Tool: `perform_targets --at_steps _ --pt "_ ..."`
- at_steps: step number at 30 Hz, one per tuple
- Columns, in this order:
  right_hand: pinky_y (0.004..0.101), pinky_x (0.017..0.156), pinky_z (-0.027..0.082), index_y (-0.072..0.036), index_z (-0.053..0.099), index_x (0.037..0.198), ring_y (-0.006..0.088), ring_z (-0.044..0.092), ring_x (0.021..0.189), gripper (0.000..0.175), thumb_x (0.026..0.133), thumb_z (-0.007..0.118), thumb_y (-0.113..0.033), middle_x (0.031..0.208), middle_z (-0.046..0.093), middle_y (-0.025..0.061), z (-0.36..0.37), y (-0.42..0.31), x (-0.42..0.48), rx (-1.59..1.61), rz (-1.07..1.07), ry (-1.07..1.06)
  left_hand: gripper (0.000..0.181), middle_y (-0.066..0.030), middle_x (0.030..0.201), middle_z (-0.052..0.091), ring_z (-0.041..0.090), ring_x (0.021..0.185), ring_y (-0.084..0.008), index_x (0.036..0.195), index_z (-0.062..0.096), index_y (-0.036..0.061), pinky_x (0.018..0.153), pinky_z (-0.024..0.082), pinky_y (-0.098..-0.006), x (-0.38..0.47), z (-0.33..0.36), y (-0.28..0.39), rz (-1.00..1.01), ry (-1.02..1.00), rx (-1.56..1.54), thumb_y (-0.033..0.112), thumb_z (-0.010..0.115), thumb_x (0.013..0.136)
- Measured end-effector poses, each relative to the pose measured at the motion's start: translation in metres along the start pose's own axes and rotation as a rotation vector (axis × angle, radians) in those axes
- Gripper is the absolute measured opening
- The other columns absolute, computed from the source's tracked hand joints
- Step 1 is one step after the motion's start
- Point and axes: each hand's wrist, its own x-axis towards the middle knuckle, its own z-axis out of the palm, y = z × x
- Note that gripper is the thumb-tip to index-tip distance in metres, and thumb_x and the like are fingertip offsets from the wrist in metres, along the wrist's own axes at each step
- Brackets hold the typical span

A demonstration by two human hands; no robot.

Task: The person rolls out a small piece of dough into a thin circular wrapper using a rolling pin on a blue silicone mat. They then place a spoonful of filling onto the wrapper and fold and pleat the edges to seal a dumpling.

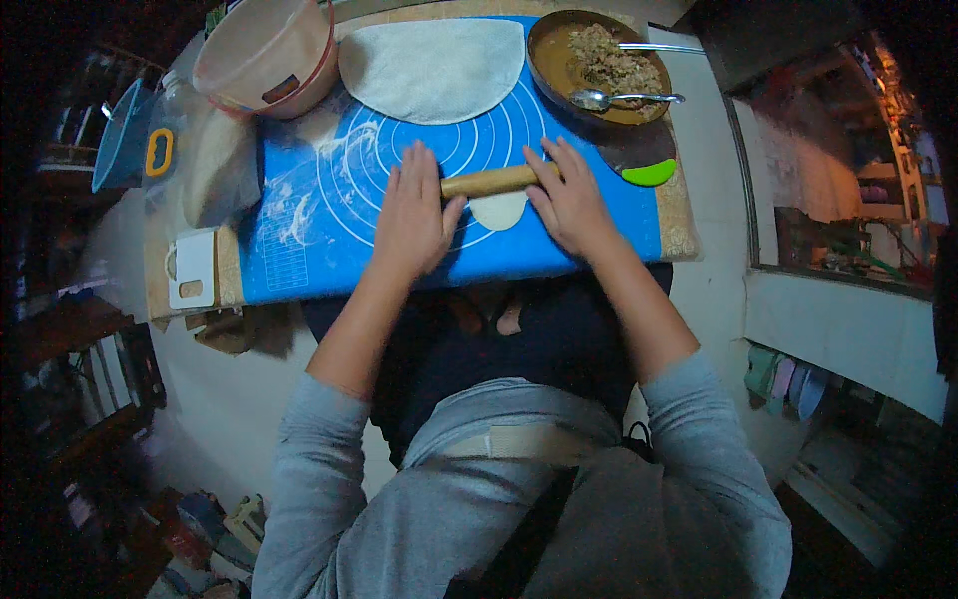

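Observation:
A wooden rolling pin lies across a small flat piece of dough, covering its far edge. The flattened fingers of my left hand extend over the pin's left end, with the thumb beside it. On the right end rests my right hand, its fingers spread over the wood. Beneath them is a blue silicone mat printed with white circles and dusted with flour on its left side. Beyond the pin lies a pale, half-round cloth.
A round pan at back right contains minced filling, a metal spoon and another metal utensil. Nearby is a bright green curved piece. At left stand a large basin, a flour bag and a white board.

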Motion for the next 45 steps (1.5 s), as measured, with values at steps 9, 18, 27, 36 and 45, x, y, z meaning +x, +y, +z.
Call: perform_targets --at_steps 9,18,27,36,45 --pt "0.0571 0.126 0.032 -0.012 0.053 0.157 0.0487 0.036 0.152 0.058 0.102 0.067 -0.026 0.163 0.042 0.0256 0.008 0.0 0.015 0.032 -0.016 0.083 0.089 -0.0308 0.171 0.028 0.028 0.158 -0.0491 0.161 0.03 -0.0106 0.129 0.024 -0.0594 0.002 0.007 -0.012 0.015 -0.041 0.05 0.036 0.072 0.098" --pt "0.0573 0.126 0.032 -0.009 0.052 0.157 0.0498 0.035 0.152 0.06 0.102 0.066 -0.027 0.165 0.042 0.0233 0.005 -0.005 0.002 0.064 -0.036 0.021 0.086 -0.0331 0.17 0.027 0.027 0.158 -0.0501 0.161 0.028 -0.0109 0.13 0.022 -0.0576 -0.016 0.005 -0.009 -0.014 -0.026 0.062 0.034 0.069 0.101" --pt "0.0562 0.128 0.03 -0.009 0.047 0.16 0.0456 0.032 0.156 0.064 0.102 0.067 -0.028 0.168 0.039 0.019 0.016 0.013 0.031 0.029 0.006 0.045 0.077 -0.0358 0.171 0.021 0.021 0.161 -0.0482 0.162 0.025 -0.0129 0.131 0.018 -0.0562 0.023 0.012 -0.024 -0.162 0.035 -0.083 0.034 0.055 0.108" --pt "0.0567 0.128 0.025 0.001 0.034 0.164 0.0439 0.025 0.16 0.076 0.103 0.065 -0.033 0.172 0.031 0.0205 -0.003 -0.002 -0.011 -0.011 0.086 -0.029 0.069 -0.0346 0.174 0.011 0.017 0.16 -0.0513 0.161 0.028 -0.0129 0.131 0.016 -0.0574 0.044 0.027 -0.025 -0.077 0.15 -0.309 0.027 0.052 0.11" --pt "0.0576 0.127 0.026 0.002 0.033 0.163 0.0417 0.024 0.161 0.076 0.104 0.064 -0.034 0.173 0.029 0.021 -0.02 0.003 -0.049 -0.07 0.096 -0.112 0.069 -0.0348 0.172 0.018 0.022 0.159 -0.0508 0.159 0.032 -0.0128 0.13 0.019 -0.0584 -0.005 0.01 0.023 0.082 -0.013 -0.199 0.027 0.057 0.109"
